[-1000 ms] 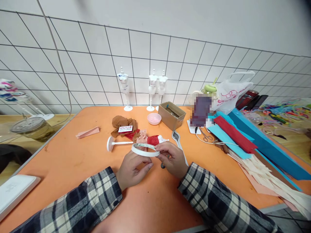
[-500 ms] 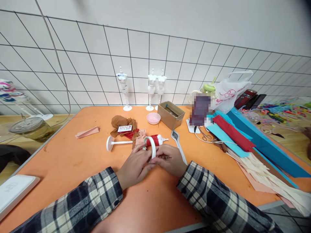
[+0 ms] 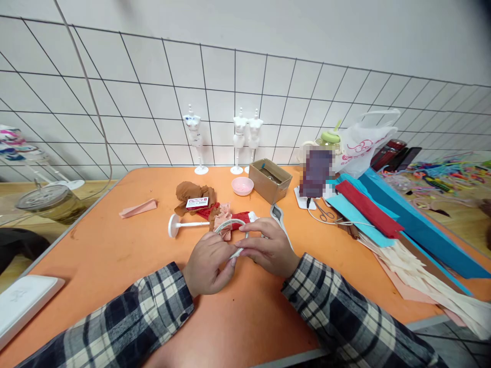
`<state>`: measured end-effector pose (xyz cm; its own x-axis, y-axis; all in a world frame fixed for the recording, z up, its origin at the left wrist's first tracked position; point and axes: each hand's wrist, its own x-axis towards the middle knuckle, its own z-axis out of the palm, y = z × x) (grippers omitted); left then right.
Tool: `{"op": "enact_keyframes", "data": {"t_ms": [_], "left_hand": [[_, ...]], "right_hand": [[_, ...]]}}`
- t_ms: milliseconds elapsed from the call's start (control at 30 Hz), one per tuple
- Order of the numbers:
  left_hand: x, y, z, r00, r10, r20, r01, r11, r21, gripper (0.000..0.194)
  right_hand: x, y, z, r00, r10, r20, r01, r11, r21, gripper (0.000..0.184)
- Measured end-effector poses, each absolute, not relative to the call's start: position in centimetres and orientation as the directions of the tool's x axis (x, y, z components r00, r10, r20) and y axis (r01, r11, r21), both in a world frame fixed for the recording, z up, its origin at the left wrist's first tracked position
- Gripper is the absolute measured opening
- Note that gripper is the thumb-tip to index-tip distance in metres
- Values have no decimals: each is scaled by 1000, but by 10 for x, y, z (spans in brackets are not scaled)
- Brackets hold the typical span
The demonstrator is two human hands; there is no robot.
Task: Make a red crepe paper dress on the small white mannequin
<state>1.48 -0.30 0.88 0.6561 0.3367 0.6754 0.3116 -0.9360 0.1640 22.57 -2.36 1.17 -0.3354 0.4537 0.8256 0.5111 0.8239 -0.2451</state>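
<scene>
Left hand (image 3: 210,263) and right hand (image 3: 271,249) are close together, both curled and gripping. Plaid-sleeved forearms (image 3: 126,317) angle inward.

- Centre: my left hand (image 3: 209,263) and right hand (image 3: 273,250) are holding the tape roll (image 3: 231,222).
- Beyond them, a mannequin (image 3: 192,225) is lying.
- Upper centre: three dress forms (image 3: 239,133) are standing.
- The bowl (image 3: 242,186) is sitting left of the box (image 3: 268,188).
- Right: scissors (image 3: 325,216) are lying before the phone (image 3: 316,174).
</scene>
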Motion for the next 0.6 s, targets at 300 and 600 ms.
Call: {"op": "enact_keyframes", "data": {"t_ms": [300,600], "left_hand": [[18,-3,14,637,301,709,445,-895,-20,15],[17,0,26,710,207,673,431,-883,-184,15]], "right_hand": [[228,-21,9,-429,492,758,542,811,-220,10],[229,-21,16,-526,411,744,590,807,-29,15]]}}
